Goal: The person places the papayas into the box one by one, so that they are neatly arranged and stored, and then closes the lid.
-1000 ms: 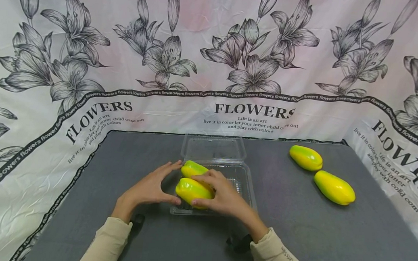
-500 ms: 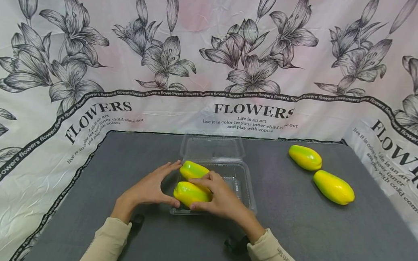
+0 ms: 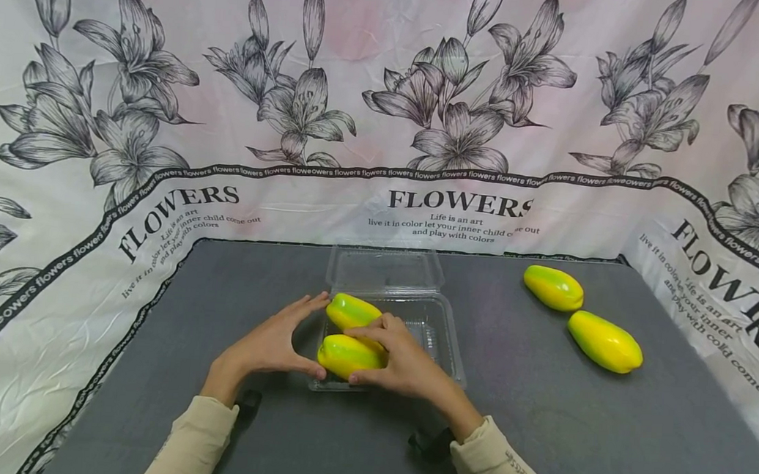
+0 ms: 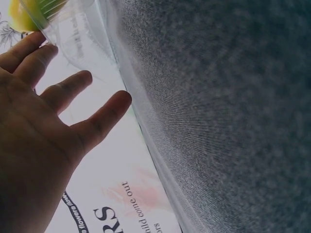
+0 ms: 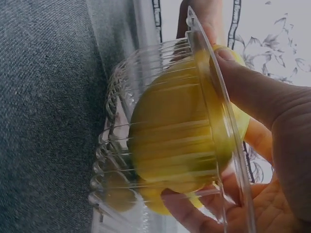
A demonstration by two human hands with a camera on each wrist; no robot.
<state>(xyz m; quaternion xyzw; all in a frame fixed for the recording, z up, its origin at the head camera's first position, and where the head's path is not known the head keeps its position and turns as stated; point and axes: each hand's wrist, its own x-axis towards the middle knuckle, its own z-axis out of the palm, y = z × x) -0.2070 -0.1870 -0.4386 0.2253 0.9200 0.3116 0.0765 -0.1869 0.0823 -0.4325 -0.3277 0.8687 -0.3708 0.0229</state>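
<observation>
My right hand grips a glossy yellow-green papaya-like fruit, thumb on its near side and fingers over its far side. This fruit lies low in the near left part of an open clear plastic clamshell box; in the right wrist view the fruit shows through the ribbed wall. A second such fruit lies just behind it in the box, partly covered by my right fingers. At the box's left side my left hand is spread, thumb tip by the near left corner, fingertips near the far fruit.
Two more yellow-green fruits, one farther back and one nearer, lie on the grey cloth at the right. The box's raised lid leans back toward the flower-printed curtain.
My right hand and the near fruit have shifted slightly toward me, so the gap between the two boxed fruits has widened. My left hand has stayed almost still.
</observation>
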